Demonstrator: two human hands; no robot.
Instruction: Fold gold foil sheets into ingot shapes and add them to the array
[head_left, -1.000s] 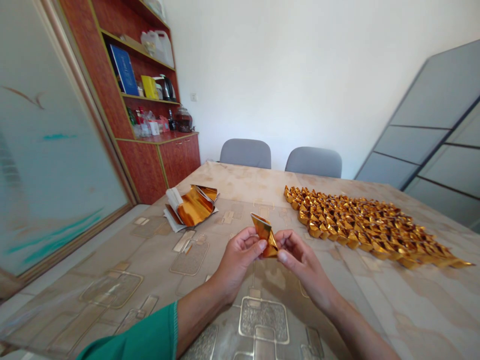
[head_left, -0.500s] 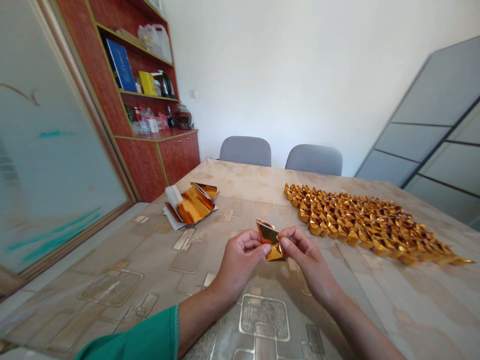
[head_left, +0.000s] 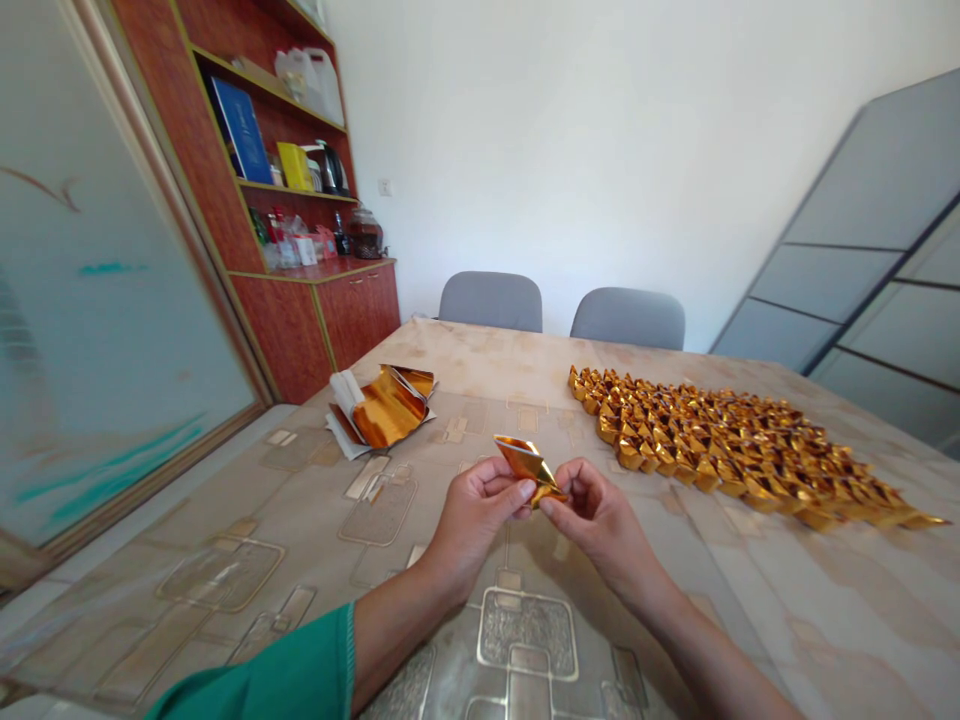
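Between my hands, above the table, is a partly folded piece of gold foil paper (head_left: 527, 461). My left hand (head_left: 484, 505) pinches its left side between thumb and fingers. The thumb of my right hand (head_left: 596, 510) presses the lower right end, with the fingers curled behind it. A pointed flap with a pale edge sticks up to the upper left. To the left lies a loose stack of gold and white foil sheets (head_left: 390, 408), bent and curling. On the right, many folded gold paper ingots (head_left: 697, 440) stand in tight rows.
A patterned cover lies over the table (head_left: 315, 560). Two grey chairs (head_left: 490, 300) stand at its far edge. Behind on the left is a red-brown shelf cabinet (head_left: 300, 310) with bottles, a kettle and a blue folder. A frosted sliding door (head_left: 112, 280) borders the left side.
The gold paper has tilted, its upper flap swinging left and opening a little. My right hand has shifted slightly left and its thumb now lies lower on the folded end.
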